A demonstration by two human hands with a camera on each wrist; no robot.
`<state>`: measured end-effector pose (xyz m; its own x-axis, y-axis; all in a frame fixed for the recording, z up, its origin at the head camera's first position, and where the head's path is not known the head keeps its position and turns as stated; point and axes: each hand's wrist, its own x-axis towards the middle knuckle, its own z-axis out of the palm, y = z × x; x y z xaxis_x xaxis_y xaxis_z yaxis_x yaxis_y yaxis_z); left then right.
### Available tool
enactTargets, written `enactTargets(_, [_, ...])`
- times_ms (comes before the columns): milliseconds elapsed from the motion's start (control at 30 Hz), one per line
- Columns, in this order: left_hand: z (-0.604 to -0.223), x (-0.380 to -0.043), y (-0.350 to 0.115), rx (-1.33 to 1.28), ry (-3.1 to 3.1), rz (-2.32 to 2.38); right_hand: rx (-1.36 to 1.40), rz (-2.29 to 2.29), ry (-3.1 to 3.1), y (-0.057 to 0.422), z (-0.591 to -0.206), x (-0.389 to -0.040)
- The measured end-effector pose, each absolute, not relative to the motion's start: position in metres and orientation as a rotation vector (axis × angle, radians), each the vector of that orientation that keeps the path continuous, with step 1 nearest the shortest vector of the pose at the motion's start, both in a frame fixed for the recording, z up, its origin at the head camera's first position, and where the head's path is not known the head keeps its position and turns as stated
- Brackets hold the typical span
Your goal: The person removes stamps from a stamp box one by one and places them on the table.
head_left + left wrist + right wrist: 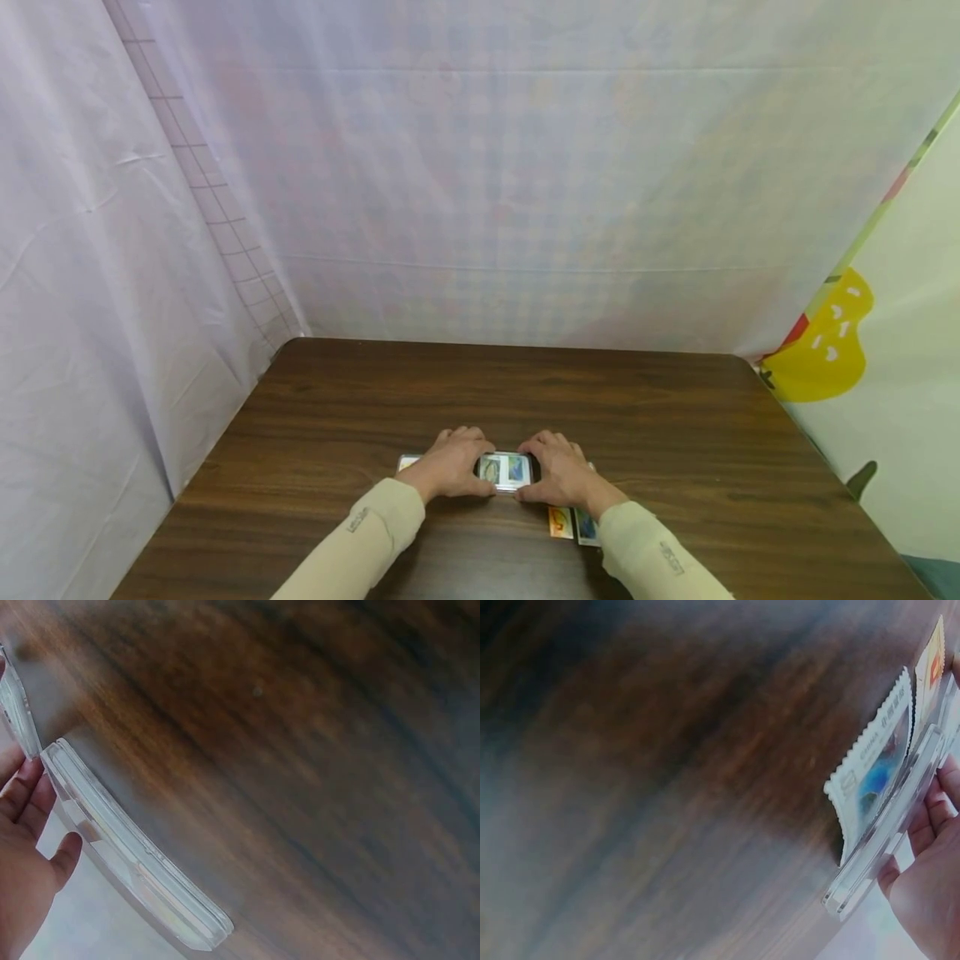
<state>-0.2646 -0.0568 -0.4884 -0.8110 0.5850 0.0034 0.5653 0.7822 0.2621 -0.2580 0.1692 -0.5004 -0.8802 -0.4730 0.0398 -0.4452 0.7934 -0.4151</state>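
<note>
A small clear plastic case with two picture stamps showing inside lies between my hands near the table's front. My left hand grips its left end between thumb and fingers. Opposite, my right hand holds the right end the same way. Under the left wrist sits another clear case, mostly covered by the hand in the head view. A further clear case is beneath the right hand. Beside it are a blue picture stamp with a toothed white edge and an orange one.
The brown wood-grain table extends beyond the hands to its far edge. A pale curtain hangs behind it, with a white one on the left. At the right is a cloth with a yellow print.
</note>
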Motion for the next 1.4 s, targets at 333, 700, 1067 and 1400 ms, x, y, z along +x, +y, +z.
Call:
enactTargets(333, [-0.49, -0.265, -0.057, 0.926, 2.901, 0.411, -0.737, -0.649, 2.931, 0.17, -0.506, -0.262])
enactTargets(700, [-0.484, -0.265, -0.068, 0.959, 2.882, 0.509, -0.714, -0.68, 2.909, 0.169, -0.502, -0.261])
enactTargets(1067, [-0.482, -0.27, -0.08, 0.968, 2.906, 0.564, -0.703, -0.695, 2.894, 0.171, -0.503, -0.26])
enactTargets(1400, [-0.478, -0.273, -0.088, 0.899, 2.908, 0.599, -0.706, -0.735, 2.885, 0.171, -0.503, -0.26])
